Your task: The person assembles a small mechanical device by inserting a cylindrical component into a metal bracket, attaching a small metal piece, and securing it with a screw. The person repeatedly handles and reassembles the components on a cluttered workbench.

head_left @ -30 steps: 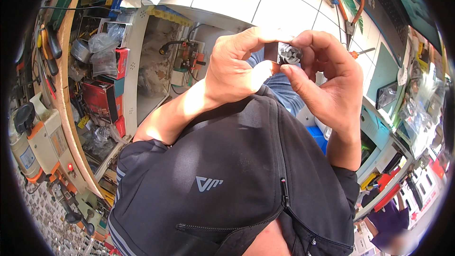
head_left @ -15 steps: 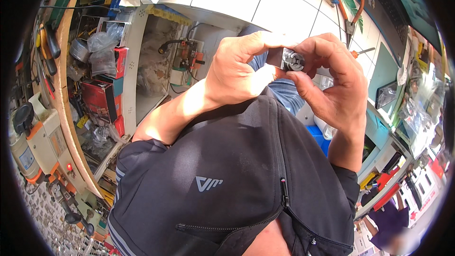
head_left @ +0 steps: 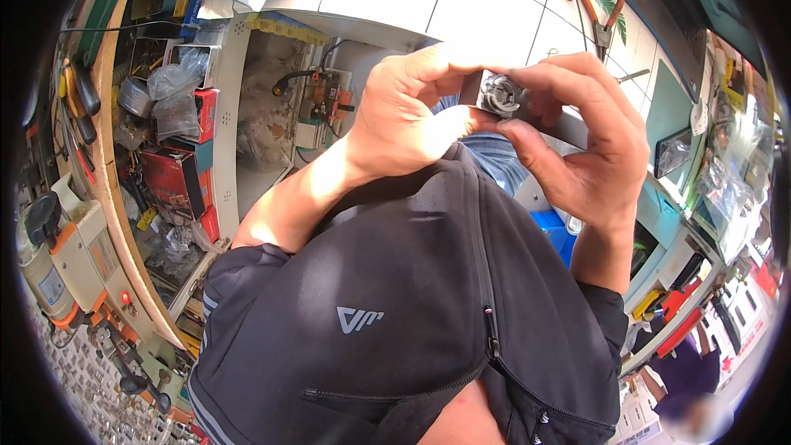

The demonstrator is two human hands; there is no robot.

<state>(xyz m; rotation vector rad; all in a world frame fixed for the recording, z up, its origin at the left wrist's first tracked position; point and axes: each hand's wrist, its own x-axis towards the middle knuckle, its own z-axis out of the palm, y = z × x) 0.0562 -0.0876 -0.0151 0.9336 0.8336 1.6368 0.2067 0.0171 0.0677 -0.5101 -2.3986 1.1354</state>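
Over my lap I hold up a small dark metal part (head_left: 499, 96) with a squarish body and a round, notched grey end turned toward me. My left hand (head_left: 400, 111) is closed on it from the left, pinching the body between thumb and fingers. From the other side, the curled fingers and thumb of my right hand (head_left: 601, 144) close in on the round end, their tips against it. Part of the body is hidden behind my left fingers. I cannot make out what exact kind of part it is.
Ahead is a white tiled bench (head_left: 482, 12) with orange-handled pliers (head_left: 604, 35) and a dark laptop (head_left: 671, 12) at right. Shelves with a red box (head_left: 171, 177) and plastic bags stand left. A machine (head_left: 70, 251) is at lower left; a person in purple (head_left: 690, 371) is at lower right.
The metal part has turned a little, so more of its notched round end shows. It has shifted slightly left, and my right fingers have opened out a bit around it.
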